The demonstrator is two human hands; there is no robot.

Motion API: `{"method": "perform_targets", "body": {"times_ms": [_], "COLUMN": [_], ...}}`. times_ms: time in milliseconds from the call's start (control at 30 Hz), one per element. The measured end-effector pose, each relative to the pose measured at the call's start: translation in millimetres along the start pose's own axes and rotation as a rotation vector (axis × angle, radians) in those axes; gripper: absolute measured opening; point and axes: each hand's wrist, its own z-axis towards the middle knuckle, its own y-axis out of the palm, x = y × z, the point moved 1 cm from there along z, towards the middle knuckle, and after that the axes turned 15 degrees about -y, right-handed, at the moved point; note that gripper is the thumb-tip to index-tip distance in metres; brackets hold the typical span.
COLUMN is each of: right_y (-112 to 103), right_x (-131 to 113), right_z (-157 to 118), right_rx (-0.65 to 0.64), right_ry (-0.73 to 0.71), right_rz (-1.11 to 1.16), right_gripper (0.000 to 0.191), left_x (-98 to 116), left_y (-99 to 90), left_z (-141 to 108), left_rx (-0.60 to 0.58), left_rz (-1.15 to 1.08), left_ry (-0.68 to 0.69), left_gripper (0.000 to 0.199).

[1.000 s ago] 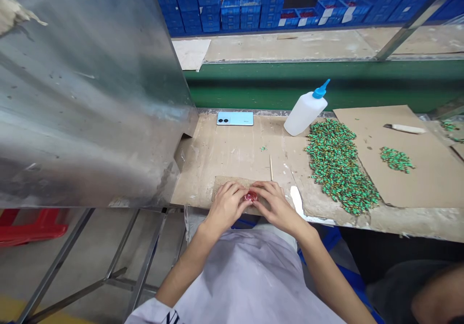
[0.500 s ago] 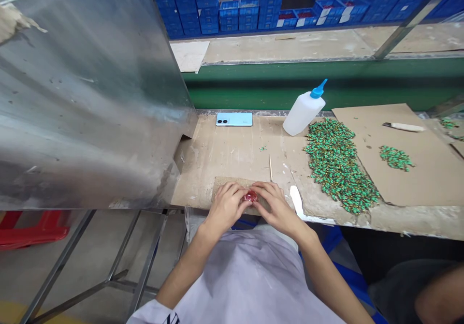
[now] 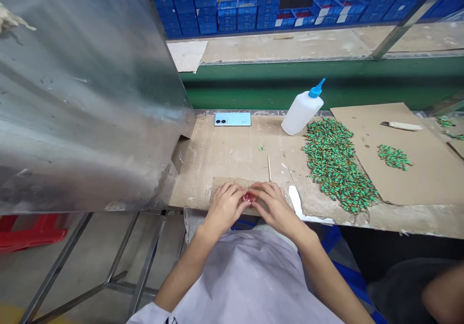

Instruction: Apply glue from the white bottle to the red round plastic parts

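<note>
Between my two hands is a small shiny red piece (image 3: 249, 197), too small to name more exactly. My left hand (image 3: 226, 203) grips it from the left with thumb and fingers. On its other side, my right hand (image 3: 273, 203) pinches it too, fingertips close to those of the left. Under the hands lies a brown rectangular pad (image 3: 219, 183) at the table's front edge. A thin wooden stick (image 3: 269, 167) rests just beyond my right hand. Right of that hand, a patch of white glue-like stuff (image 3: 295, 199) marks the table edge.
A white squeeze bottle (image 3: 301, 113) with blue nozzle and a light-blue phone (image 3: 232, 119) are at the back. Many small green pieces (image 3: 335, 164) form a heap at right, beside cardboard (image 3: 416, 179) bearing a knife (image 3: 402, 126). A metal panel (image 3: 90, 96) walls the left. Another person's arm (image 3: 444, 292) is lower right.
Both hands keep their hold on the red piece, with only slight finger movement. The whole view has shifted a little. The other person's arm at lower right has moved slightly right.
</note>
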Motion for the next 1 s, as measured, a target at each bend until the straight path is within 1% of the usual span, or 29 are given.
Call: {"method": "perform_targets", "body": {"times_ms": [433,667,800,900,1000], "right_y": [-2.4,-6.6,-6.4,-6.4,-7.1], "right_x": [1.9,0.0,0.9,1.1,0.3], "right_z": [2.3,5.1,5.4,5.4,5.9], "right_rx": [-0.024,-0.074,-0.081,-0.076,-0.075], "right_ry": [0.023,0.031,0.03,0.027,0.03], "right_rz": [0.013,-0.001,-0.003,-0.009,-0.002], "right_gripper": [0.03,0.032,0.033,0.032,0.031], "left_x": [-1.3,-0.9,-0.7,-0.8,0.5], "left_y": [1.9,2.4,4.1,5.8,6.9], "left_z": [0.4,1.0,0.7,0.6,0.5], "left_rx": [0.002,-0.004,-0.008,0.016,0.051], "left_rz": [-0.017,-0.005,0.002,0.008,0.001], "left_ry": [0.013,0.008,0.007,0.01,0.044], "left_gripper": [0.023,0.024,0.022,0.027,0.034]}}
